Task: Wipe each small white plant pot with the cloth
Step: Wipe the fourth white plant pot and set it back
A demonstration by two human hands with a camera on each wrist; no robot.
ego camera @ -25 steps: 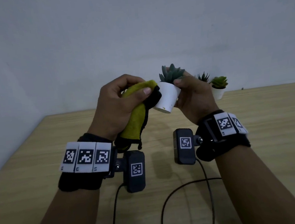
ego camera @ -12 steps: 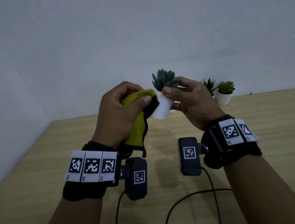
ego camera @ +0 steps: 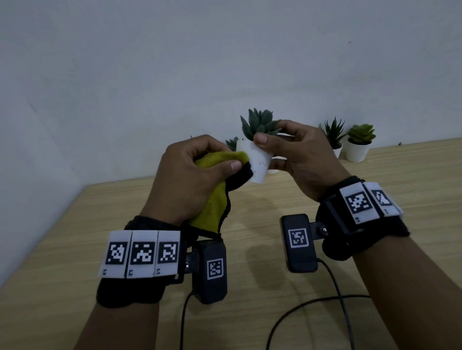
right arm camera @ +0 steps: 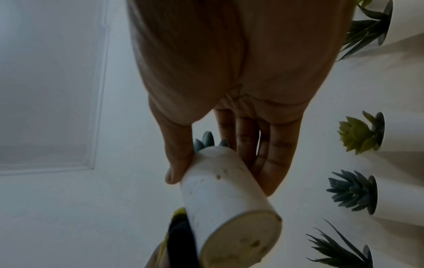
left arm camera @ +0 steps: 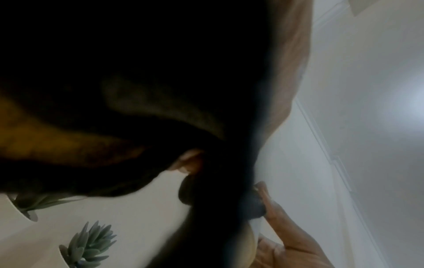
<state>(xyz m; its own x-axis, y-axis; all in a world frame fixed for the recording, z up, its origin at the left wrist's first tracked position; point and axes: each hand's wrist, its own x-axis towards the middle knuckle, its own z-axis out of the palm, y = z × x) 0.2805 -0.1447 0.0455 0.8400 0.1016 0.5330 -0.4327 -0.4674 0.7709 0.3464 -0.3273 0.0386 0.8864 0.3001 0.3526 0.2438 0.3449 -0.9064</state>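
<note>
My right hand [ego camera: 283, 148] pinches a small white pot [ego camera: 258, 161] with a grey-green succulent, thumb at the front rim and fingers behind it, above the table. In the right wrist view the pot [right arm camera: 220, 195] tilts with its speckled side and base toward the camera. My left hand [ego camera: 196, 174] grips a yellow cloth with a black edge [ego camera: 215, 201] and holds it against the pot's left side. The left wrist view is mostly dark with the cloth [left arm camera: 45, 141] close to the lens.
More white pots with succulents stand along the wall at the back: two at the right [ego camera: 359, 148] [ego camera: 335, 141] and one partly hidden behind my hands [ego camera: 233, 143]. The wooden table [ego camera: 65, 257] runs to a wall at the left. Cables [ego camera: 290, 316] trail near me.
The held pot has turned from tilted toward more upright, and my right thumb has shifted along its rim. Both hands sit a little lower in the picture as the view has tilted up.
</note>
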